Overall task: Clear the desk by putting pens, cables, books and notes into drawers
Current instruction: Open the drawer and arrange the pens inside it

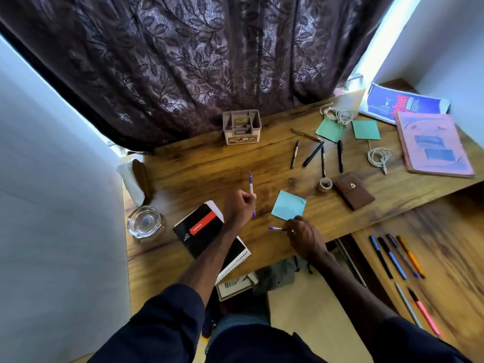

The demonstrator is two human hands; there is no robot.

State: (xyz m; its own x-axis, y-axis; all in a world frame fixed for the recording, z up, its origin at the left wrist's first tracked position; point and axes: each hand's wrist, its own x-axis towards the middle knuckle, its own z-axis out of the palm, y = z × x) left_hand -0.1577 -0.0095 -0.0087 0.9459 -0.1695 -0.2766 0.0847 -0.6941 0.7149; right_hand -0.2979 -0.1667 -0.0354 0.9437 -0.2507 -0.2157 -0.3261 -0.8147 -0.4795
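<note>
My left hand [239,205] grips a white pen with a blue cap [251,188] above the wooden desk [204,166]. My right hand [305,235] pinches a second blue-tipped pen [275,228] at the desk's front edge, just below a light blue sticky note [288,205]. Several dark pens [318,154] lie in the middle. Two green notes [365,129] and two white cables [379,155] lie to the right. A pink book [434,145] and a blue booklet [403,103] sit at the far right. An open drawer [445,247] at lower right holds several pens [398,258].
A black and red spiral notebook [201,229] lies under my left forearm. A glass ashtray [145,222] stands at the left edge. A beige desk organiser [241,126] stands by the curtain. A brown wallet [353,191] and a tape roll [325,184] lie mid-desk.
</note>
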